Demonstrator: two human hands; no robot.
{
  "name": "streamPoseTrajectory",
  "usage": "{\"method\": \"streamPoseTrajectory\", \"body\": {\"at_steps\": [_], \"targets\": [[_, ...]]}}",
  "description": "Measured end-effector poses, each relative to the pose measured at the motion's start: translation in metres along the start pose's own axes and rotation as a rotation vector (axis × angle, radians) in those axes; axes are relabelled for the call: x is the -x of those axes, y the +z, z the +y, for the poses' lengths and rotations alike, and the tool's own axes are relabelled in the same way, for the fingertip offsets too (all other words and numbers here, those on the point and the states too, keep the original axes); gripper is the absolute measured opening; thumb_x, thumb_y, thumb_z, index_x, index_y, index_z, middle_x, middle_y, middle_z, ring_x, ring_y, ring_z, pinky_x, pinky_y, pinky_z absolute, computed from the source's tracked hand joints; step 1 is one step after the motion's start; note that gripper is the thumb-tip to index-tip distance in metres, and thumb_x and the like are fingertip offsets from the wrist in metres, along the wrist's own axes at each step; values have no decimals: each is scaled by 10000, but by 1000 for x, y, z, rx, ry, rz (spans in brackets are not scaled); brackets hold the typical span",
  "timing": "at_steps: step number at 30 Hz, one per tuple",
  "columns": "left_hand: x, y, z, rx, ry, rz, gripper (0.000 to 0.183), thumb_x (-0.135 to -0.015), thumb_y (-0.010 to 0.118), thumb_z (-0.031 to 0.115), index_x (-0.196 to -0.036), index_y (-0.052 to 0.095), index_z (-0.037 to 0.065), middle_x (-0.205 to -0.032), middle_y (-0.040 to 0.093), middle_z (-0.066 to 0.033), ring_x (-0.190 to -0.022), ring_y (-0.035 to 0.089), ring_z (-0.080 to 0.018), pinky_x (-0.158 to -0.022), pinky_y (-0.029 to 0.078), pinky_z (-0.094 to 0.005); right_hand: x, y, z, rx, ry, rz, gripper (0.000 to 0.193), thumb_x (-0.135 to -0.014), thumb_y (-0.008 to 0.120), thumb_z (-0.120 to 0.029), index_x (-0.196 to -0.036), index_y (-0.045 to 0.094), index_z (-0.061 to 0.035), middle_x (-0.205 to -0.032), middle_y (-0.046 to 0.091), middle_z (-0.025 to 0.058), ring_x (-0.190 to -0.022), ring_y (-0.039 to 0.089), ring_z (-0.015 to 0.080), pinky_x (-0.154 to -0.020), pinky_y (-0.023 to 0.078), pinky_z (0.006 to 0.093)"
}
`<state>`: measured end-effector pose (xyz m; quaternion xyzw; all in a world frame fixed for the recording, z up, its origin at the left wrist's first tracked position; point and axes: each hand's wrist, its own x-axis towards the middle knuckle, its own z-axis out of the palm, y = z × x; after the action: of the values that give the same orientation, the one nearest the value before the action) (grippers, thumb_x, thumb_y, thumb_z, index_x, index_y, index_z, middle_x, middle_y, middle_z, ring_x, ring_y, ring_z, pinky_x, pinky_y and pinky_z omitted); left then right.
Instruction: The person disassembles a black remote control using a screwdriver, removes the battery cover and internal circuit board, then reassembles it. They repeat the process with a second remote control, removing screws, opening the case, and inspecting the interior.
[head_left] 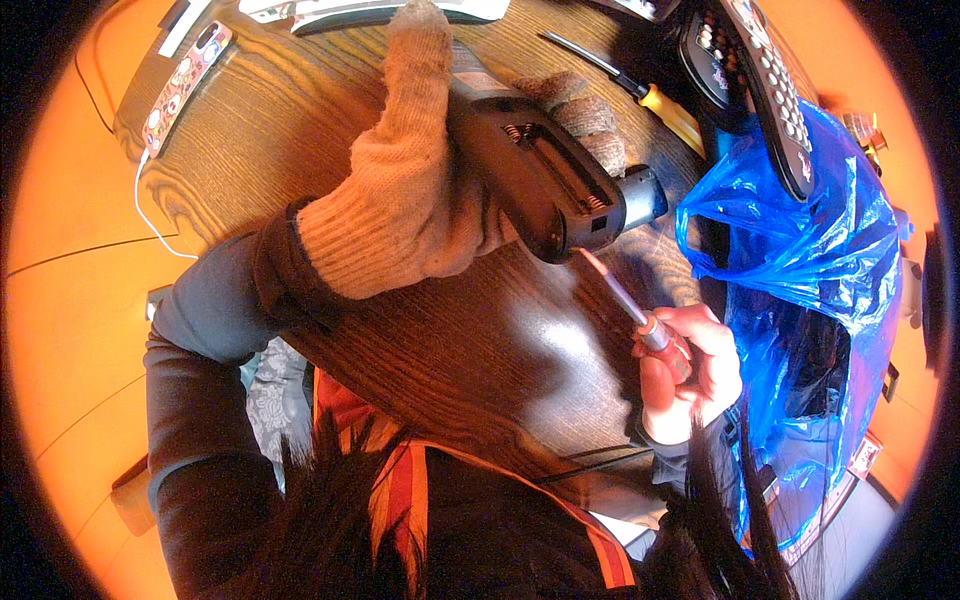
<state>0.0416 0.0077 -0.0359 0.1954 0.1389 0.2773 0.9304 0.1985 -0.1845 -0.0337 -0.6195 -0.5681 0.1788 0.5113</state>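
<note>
My left hand [405,190], in a tan knitted glove, is wrapped round a black handheld device [500,140]. Its thumb points away from me, and the fingers curl behind the far side. The device lies tilted with an open battery compartment facing up, metal springs showing at its ends and no batteries visible inside. Bare fingers of my right hand [705,385] close round the red handle of a screwdriver [622,295]. The screwdriver's tip is at the device's near end; whether it touches cannot be made out.
A yellow-handled screwdriver [670,115] lies beyond the device. Remote controls [780,105] are at the far right, above a crumpled blue plastic bag [800,250]. At the far left, a phone in a patterned case [182,92] trails a white cable. The dark wooden table [420,350] is glossy.
</note>
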Motion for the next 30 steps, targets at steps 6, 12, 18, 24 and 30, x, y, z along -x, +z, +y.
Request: {"method": "streamPoseTrajectory", "body": {"at_steps": [6,12,18,24,30], "targets": [[-2,3,11,48,-101,-10,812,-826,380,739,-1276,436,65,-1257,535,-187,-1117,563,-338,-992,439,-515,-6,-5,-5,38,50,-71,392,-835,685,-303,-1001,602,41,-823,626,136,-652,575,167,-599,447,272],[-5,7,4,212,-178,-208,968,-738,417,814,-1353,400,66,-1112,565,-86,-1015,577,-306,-924,464,-476,-2,2,-2,76,39,18,273,-871,630,-207,-1000,602,31,-765,619,121,-593,553,141,-512,422,233],[2,18,5,75,-201,-132,999,-749,376,826,-1378,405,50,-994,565,-26,-836,567,-223,-776,483,-384,2,-1,2,63,120,126,200,-900,560,-149,-990,592,28,-792,600,129,-580,522,119,-497,403,226],[-1,17,5,25,-245,-121,859,-871,305,728,-1361,423,33,-886,578,-21,-675,531,-181,-656,478,-340,5,-2,3,44,102,84,300,-888,602,-219,-1037,583,40,-814,603,137,-608,544,138,-529,427,239],[4,27,10,-157,-312,130,776,-913,305,671,-1329,468,37,-894,603,-35,-656,550,-175,-615,494,-323,6,-2,3,44,140,68,298,-887,604,-213,-1035,587,45,-852,605,141,-629,556,143,-531,441,246]]}}
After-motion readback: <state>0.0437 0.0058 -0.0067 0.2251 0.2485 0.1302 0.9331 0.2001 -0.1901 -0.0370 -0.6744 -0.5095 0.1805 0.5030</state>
